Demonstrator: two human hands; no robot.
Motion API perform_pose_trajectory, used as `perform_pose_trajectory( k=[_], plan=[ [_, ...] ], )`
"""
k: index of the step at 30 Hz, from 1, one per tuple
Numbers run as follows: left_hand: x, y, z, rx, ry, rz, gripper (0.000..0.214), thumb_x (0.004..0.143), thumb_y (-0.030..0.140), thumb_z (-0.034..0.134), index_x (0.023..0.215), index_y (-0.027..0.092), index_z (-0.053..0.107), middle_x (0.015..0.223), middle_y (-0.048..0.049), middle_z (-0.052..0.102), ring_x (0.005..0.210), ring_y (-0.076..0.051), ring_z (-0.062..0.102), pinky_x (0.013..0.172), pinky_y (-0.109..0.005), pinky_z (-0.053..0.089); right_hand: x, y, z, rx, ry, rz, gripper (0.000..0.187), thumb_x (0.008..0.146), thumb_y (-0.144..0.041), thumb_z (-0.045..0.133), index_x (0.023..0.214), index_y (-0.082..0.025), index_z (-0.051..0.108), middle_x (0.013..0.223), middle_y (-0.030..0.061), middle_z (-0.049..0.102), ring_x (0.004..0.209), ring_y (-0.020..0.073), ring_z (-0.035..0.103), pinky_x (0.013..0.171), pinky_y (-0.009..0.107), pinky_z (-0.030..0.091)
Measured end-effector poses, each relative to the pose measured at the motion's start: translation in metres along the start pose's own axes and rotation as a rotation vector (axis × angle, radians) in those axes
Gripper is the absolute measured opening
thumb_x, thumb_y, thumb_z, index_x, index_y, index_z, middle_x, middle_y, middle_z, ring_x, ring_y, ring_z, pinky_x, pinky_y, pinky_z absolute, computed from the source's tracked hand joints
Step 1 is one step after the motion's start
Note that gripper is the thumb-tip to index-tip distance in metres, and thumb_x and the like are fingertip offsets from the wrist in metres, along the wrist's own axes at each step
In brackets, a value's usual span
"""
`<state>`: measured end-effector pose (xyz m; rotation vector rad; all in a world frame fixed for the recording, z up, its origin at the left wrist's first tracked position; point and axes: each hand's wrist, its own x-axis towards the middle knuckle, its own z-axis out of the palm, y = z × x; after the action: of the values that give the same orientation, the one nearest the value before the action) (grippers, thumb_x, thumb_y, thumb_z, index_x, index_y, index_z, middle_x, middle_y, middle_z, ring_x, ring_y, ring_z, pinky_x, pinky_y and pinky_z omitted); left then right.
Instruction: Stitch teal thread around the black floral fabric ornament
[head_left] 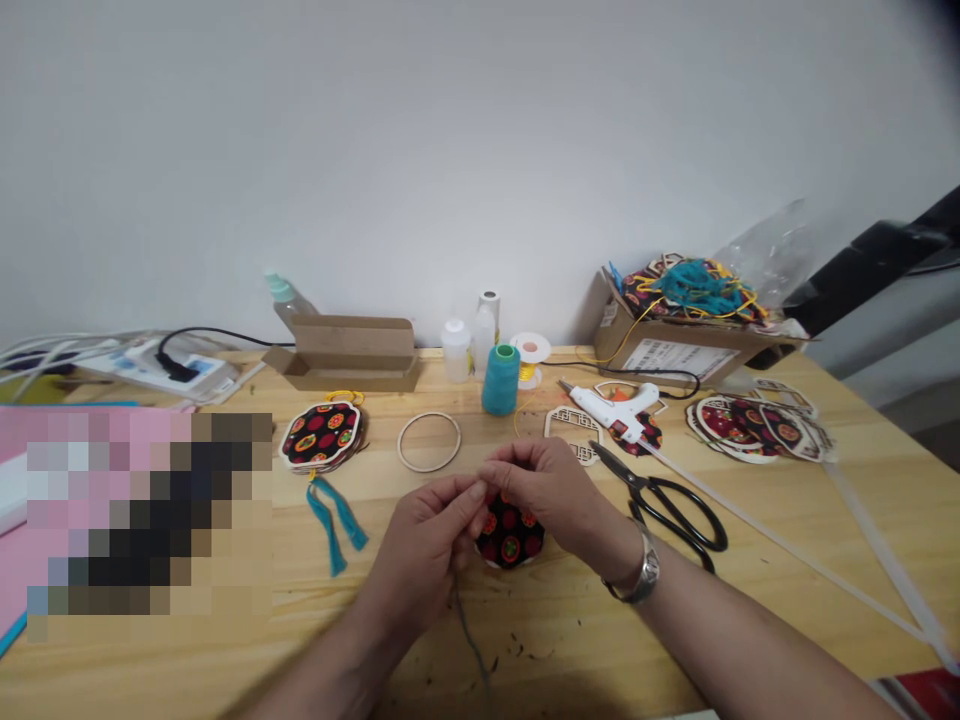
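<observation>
Both of my hands meet over a small round fabric piece (510,535), black with red and yellow flowers, at the middle of the wooden table (570,640). My left hand (427,540) pinches at its left edge, fingers closed, and a thin dark cord (469,630) trails down from that hand toward me. My right hand (551,490), with a metal watch on the wrist, curls over the top of the piece, fingers closed on it.
Black scissors (667,500) and a white glue gun (615,408) lie right of my hands. A finished ornament with teal tassels (322,440), a wooden ring (429,441), a teal thread spool (501,378), bottles and cardboard boxes sit behind.
</observation>
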<state>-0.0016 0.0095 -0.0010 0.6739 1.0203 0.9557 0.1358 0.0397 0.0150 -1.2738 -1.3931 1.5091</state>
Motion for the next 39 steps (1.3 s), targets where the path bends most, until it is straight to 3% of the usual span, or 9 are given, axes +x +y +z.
perform_pose_trajectory(
  k=[6, 11, 15, 18, 22, 26, 30, 35, 39],
  plan=[
    [0.000, 0.003, 0.002, -0.053, 0.039, -0.044, 0.016, 0.070, 0.029, 0.066, 0.073, 0.013, 0.065, 0.045, 0.0079, 0.040, 0.037, -0.001, 0.022, 0.035, -0.014, 0.013, 0.004, 0.001, -0.004, -0.119, 0.056, -0.032, 0.022, 0.076, -0.031, 0.055, 0.066, -0.013, 0.061, 0.054, -0.0023, 0.053, 0.048, 0.0071, 0.042, 0.046, 0.019, 0.033],
    [0.002, 0.003, 0.002, -0.087, 0.097, -0.043, 0.018, 0.065, 0.028, 0.069, 0.071, 0.012, 0.066, 0.043, 0.0071, 0.041, 0.037, 0.000, 0.026, 0.035, -0.012, 0.014, -0.004, -0.018, -0.023, -0.782, 0.225, -0.264, 0.026, 0.084, -0.033, 0.046, 0.070, -0.016, 0.060, 0.064, 0.0007, 0.058, 0.062, 0.0121, 0.050, 0.058, 0.024, 0.034],
    [0.003, 0.004, 0.002, -0.095, 0.116, -0.041, 0.020, 0.063, 0.028, 0.071, 0.071, 0.010, 0.067, 0.041, 0.0080, 0.038, 0.036, 0.000, 0.026, 0.035, -0.013, 0.014, -0.029, -0.027, -0.047, -1.291, 0.261, -0.211, 0.022, 0.085, -0.027, 0.043, 0.071, -0.017, 0.058, 0.071, 0.0042, 0.060, 0.066, 0.0164, 0.053, 0.059, 0.028, 0.034],
    [0.003, 0.004, 0.002, -0.099, 0.127, -0.037, 0.021, 0.062, 0.029, 0.071, 0.070, 0.010, 0.067, 0.040, 0.0086, 0.036, 0.036, 0.000, 0.024, 0.035, -0.014, 0.013, -0.053, -0.011, -0.071, -1.471, 0.196, -0.141, 0.016, 0.081, -0.021, 0.046, 0.071, -0.017, 0.057, 0.073, 0.0064, 0.060, 0.068, 0.0191, 0.054, 0.062, 0.030, 0.037],
    [0.003, 0.002, 0.002, -0.119, 0.118, -0.042, 0.020, 0.062, 0.028, 0.071, 0.070, 0.010, 0.066, 0.041, 0.0088, 0.035, 0.037, -0.001, 0.023, 0.035, -0.014, 0.012, -0.082, 0.021, -0.097, -1.448, 0.245, 0.008, 0.013, 0.079, -0.019, 0.046, 0.083, -0.015, 0.058, 0.082, 0.0089, 0.061, 0.078, 0.0217, 0.055, 0.071, 0.032, 0.041],
    [0.003, 0.002, 0.001, -0.128, 0.113, -0.058, 0.020, 0.063, 0.028, 0.071, 0.070, 0.010, 0.066, 0.041, 0.0095, 0.033, 0.037, 0.000, 0.020, 0.035, -0.015, 0.010, -0.094, 0.038, -0.104, -1.360, 0.300, 0.075, 0.024, 0.080, -0.018, 0.044, 0.100, -0.015, 0.055, 0.095, 0.0103, 0.059, 0.086, 0.0217, 0.056, 0.075, 0.032, 0.043],
    [0.002, 0.002, 0.000, -0.132, 0.141, -0.059, 0.021, 0.062, 0.028, 0.072, 0.073, 0.010, 0.066, 0.042, 0.0092, 0.034, 0.038, 0.000, 0.022, 0.036, -0.014, 0.011, -0.094, 0.041, -0.104, -1.367, 0.317, 0.097, 0.027, 0.076, -0.015, 0.043, 0.100, -0.012, 0.055, 0.094, 0.0119, 0.059, 0.084, 0.0230, 0.057, 0.074, 0.032, 0.044],
    [0.003, 0.003, 0.001, -0.130, 0.157, -0.052, 0.022, 0.061, 0.028, 0.072, 0.072, 0.010, 0.067, 0.041, 0.0092, 0.034, 0.037, -0.001, 0.023, 0.035, -0.014, 0.013, -0.101, 0.040, -0.107, -1.343, 0.403, 0.085, 0.026, 0.074, -0.020, 0.043, 0.095, -0.013, 0.057, 0.088, 0.0116, 0.059, 0.067, 0.0205, 0.059, 0.060, 0.030, 0.043],
    [0.003, 0.003, 0.002, -0.124, 0.161, -0.059, 0.022, 0.060, 0.028, 0.072, 0.072, 0.010, 0.067, 0.042, 0.0088, 0.035, 0.037, -0.001, 0.023, 0.035, -0.014, 0.013, -0.103, 0.025, -0.095, -1.030, 0.336, 0.033, 0.020, 0.075, -0.034, 0.050, 0.085, -0.018, 0.056, 0.075, 0.0043, 0.059, 0.065, 0.0172, 0.056, 0.057, 0.026, 0.042]
  ],
)
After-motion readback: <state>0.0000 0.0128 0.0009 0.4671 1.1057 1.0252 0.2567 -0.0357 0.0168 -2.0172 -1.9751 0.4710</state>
